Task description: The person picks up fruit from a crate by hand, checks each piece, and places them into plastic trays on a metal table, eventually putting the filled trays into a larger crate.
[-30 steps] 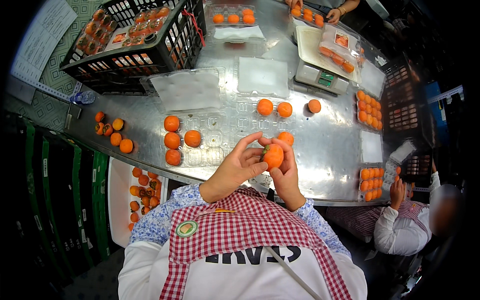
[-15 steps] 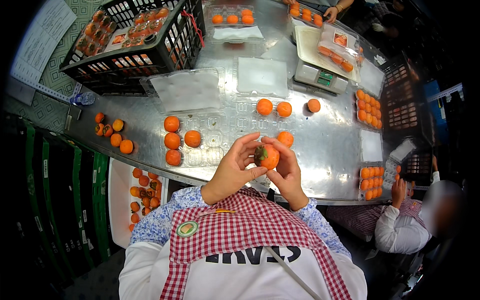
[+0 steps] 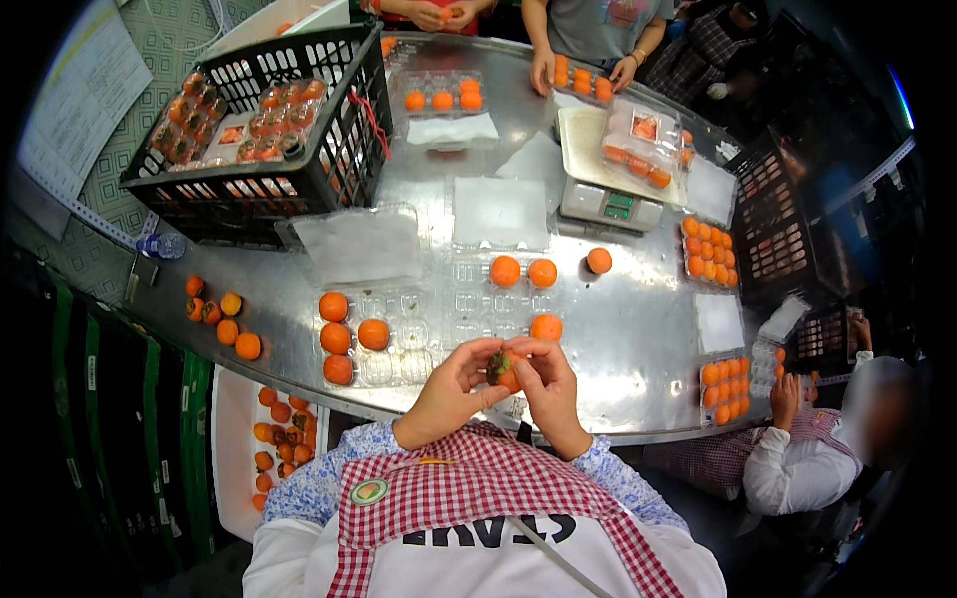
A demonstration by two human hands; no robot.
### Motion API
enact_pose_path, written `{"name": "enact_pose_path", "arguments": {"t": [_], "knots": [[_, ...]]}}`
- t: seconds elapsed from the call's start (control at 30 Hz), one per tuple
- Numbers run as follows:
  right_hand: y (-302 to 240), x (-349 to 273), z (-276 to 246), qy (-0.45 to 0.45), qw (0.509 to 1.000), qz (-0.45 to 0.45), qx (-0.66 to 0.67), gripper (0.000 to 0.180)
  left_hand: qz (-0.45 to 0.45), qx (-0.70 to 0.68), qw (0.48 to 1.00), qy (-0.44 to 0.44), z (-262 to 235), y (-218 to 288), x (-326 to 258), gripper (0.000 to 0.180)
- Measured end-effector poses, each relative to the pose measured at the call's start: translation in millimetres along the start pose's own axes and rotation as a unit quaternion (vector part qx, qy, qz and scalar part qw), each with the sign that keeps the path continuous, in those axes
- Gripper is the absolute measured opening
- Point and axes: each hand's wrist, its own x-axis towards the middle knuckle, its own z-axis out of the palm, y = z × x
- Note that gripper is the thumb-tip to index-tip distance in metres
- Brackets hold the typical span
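My left hand [image 3: 454,389] and my right hand [image 3: 543,384] together hold one orange persimmon [image 3: 503,370] just above the near edge of the metal table [image 3: 638,349]. Its green-brown stem cap faces toward me. In front of my hands lies a clear plastic clamshell tray [image 3: 498,299] holding three persimmons. A second clear tray [image 3: 384,339] to the left holds three more fruits along its left side.
A black crate [image 3: 329,169] of packed fruit stands at the far left. A scale [image 3: 608,204] with a tray sits at the back right. Loose persimmons [image 3: 224,319] lie at the left edge; a bin of fruit [image 3: 279,439] is below. Other people work across and at right.
The persimmon has been turned in my hands: its orange side showed before, its stem cap now faces me. My hands stayed in place.
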Motion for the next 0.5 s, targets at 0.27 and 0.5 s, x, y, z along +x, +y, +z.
{"name": "enact_pose_path", "arguments": {"t": [0.27, 0.5], "knots": [[3.8, 7.1, 1.7, 0.042, 0.998, 0.051, 0.009, 0.018, -0.061, -0.036, 0.997, 0.009, -5.4, 6.9, -8.3, 0.050], [-8.4, 22.1, -21.3, 0.072, 0.997, 0.009, 0.009, 0.015, -0.071, -0.187, 0.980, -0.021, -18.8, 11.0, -15.7, 0.054]]}}
